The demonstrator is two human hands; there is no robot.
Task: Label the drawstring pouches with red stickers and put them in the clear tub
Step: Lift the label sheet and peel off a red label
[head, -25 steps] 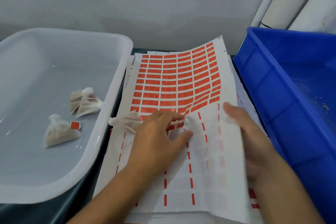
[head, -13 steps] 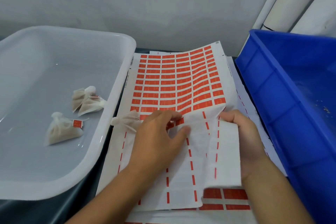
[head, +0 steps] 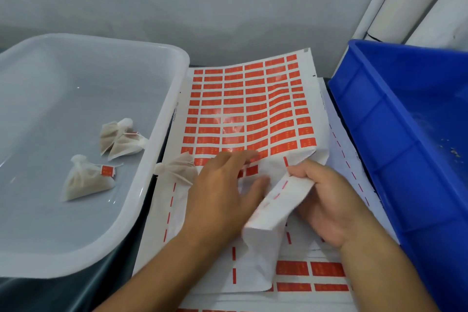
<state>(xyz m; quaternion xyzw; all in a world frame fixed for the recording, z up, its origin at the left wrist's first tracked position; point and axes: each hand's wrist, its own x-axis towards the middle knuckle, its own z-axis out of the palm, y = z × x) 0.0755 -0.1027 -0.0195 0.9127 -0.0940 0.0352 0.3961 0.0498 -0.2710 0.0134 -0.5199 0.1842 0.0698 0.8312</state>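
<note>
Hands: both reach in from the near edge, over the sticker sheets on the dark bench [head: 106,284].
Right hand [head: 326,200]: fingers curled round the peeled-back, used part of the top sticker sheet [head: 253,109]; this grip holds the fold up off the stack, thumb on the upper side of the paper.
Left hand [head: 222,192]: lies flat on the same sheet, fingers straight and spread, fingertips at the nearest rows of red stickers [head: 250,170]; it holds nothing that I can see, it only presses the paper down.
Sheet stack [head: 316,284]: more sticker sheets lie under the top one, with red labels showing at the near edge.
Loose pouch [head: 177,168]: one drawstring pouch lies on the left edge of the sheet, just beside the left hand, outside the tub; no sticker shows on it.
Clear tub [head: 162,139]: stands on the left, touching or nearly touching the sheets.
Pouches in tub: one pouch [head: 86,182] with a red sticker near its neck lies nearest; two more pouches [head: 121,138] lie together farther back, overlapping.
Blue bin [head: 405,134]: stands on the right, beside the sheets.
Wall [head: 202,2]: grey, behind everything.
</note>
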